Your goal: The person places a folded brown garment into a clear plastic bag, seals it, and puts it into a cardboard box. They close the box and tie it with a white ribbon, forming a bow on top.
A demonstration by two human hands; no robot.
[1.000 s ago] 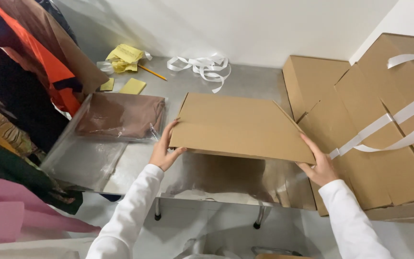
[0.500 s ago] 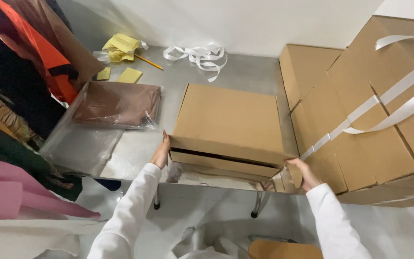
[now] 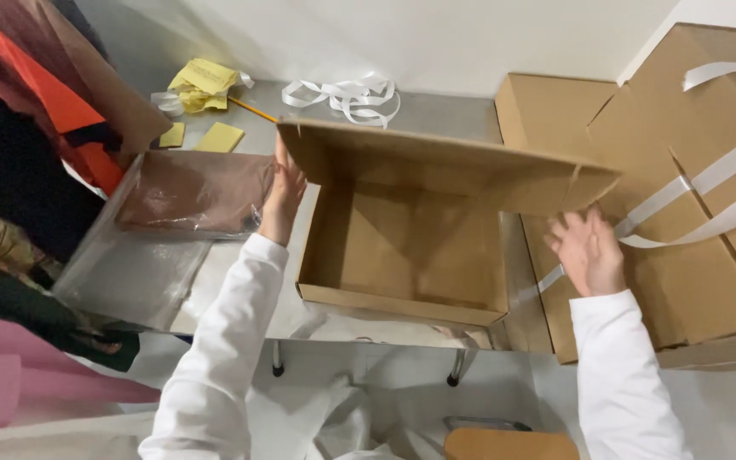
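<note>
Left hand point(image 3: 284, 189) grips raised lid point(image 3: 436, 162) edge — right hand point(image 3: 588, 253) spread, free beside box point(image 3: 402, 255)

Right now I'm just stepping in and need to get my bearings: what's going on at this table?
A person in white sleeves has an open, empty cardboard box on the metal table. The left hand grips the lifted lid at its left edge; the right hand hovers open beside the box, touching nothing. A bagged brown garment lies to the left, and ribbon-tied boxes are stacked to the right.
</note>
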